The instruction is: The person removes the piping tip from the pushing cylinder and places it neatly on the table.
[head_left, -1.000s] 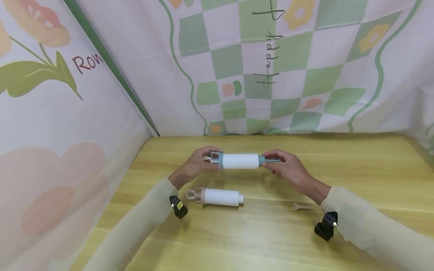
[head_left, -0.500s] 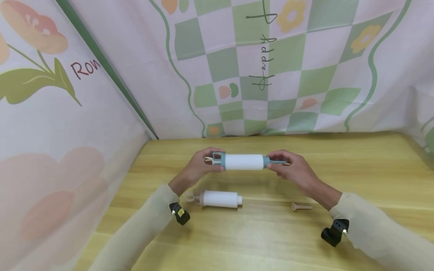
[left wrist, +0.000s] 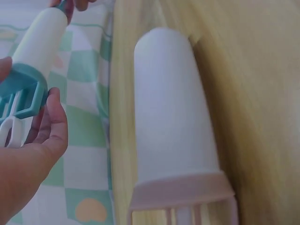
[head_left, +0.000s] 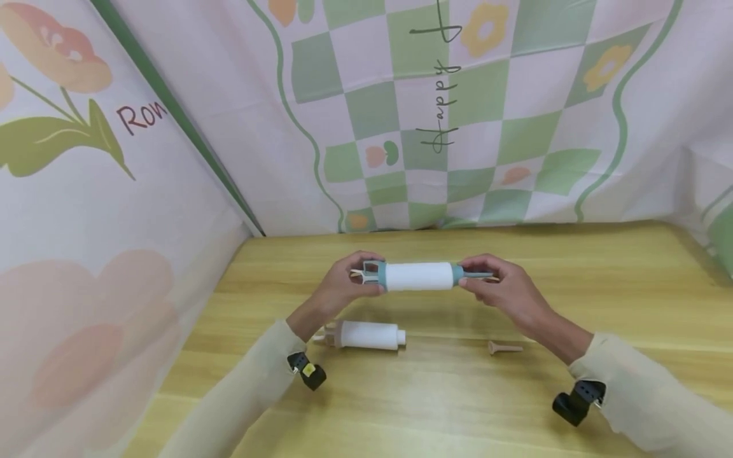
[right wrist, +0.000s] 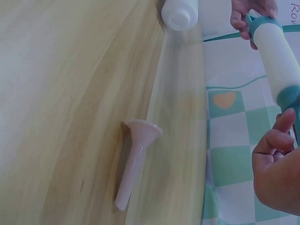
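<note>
My left hand (head_left: 339, 283) and right hand (head_left: 509, 289) hold a white sausage stuffer (head_left: 419, 276) with teal ends level over the back of the table. The left fingers and thumb grip the teal frame, with a white pull ring showing beyond it in the left wrist view. At the other end, my right thumb and fingers pinch the base of the slim teal nozzle (head_left: 476, 275), which points to the right. A second white stuffer (head_left: 369, 335) with a pinkish-beige frame lies on the table below the left hand.
A loose pink funnel-shaped nozzle (right wrist: 133, 161) lies on the wooden table (head_left: 452, 394), nearer me than the right hand. Patterned cloth (head_left: 469, 127) hangs behind the table, with another floral cloth (head_left: 114, 210) along the left side.
Both hands have shifted slightly to the right with the teal-ended stuffer still between them. The second stuffer and the pink nozzle stay where they lie; the head view has moved a little.
</note>
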A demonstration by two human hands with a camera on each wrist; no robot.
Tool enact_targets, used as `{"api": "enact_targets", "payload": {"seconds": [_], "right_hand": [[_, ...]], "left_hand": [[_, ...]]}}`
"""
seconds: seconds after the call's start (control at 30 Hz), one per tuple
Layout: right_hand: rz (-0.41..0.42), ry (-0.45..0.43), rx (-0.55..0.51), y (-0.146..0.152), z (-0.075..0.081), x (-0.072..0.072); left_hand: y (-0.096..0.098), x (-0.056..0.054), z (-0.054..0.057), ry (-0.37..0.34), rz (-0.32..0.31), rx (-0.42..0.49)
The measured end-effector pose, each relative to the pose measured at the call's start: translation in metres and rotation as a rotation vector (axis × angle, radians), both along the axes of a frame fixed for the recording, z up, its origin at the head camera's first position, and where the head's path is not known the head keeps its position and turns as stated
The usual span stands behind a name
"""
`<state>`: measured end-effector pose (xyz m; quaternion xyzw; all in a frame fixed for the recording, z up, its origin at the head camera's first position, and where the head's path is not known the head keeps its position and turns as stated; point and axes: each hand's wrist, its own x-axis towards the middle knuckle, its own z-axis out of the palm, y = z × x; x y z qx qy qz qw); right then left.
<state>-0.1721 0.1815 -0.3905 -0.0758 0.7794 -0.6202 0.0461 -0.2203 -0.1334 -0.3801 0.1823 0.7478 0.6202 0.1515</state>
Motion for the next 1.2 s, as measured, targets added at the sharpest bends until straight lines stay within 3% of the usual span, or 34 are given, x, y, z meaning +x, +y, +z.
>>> {"api": "enact_targets", "payload": {"seconds": [0.4,0.7,0.9,1.07,1.2], "right_hand": [[0.016,0.016,0.015,0.011,-0.004,0.014],[0.037,0.088,0.05,0.02,-0.008,0.029],[0.066,0.122,-0.009,0.024,-0.008,0.036],[0.1,0.046,-0.077,0.023,-0.009,0.039],[0.093,-0.017,-0.063,0.022,-0.006,0.041]], "left_hand": [[0.014,0.014,-0.006,0.023,0.076,-0.037],[0.024,0.029,-0.01,0.013,0.076,-0.003],[0.027,0.034,-0.009,0.01,0.057,0.039],[0.028,0.033,-0.014,0.056,0.058,0.01],[0.029,0.033,-0.018,0.097,0.052,-0.011]]}}
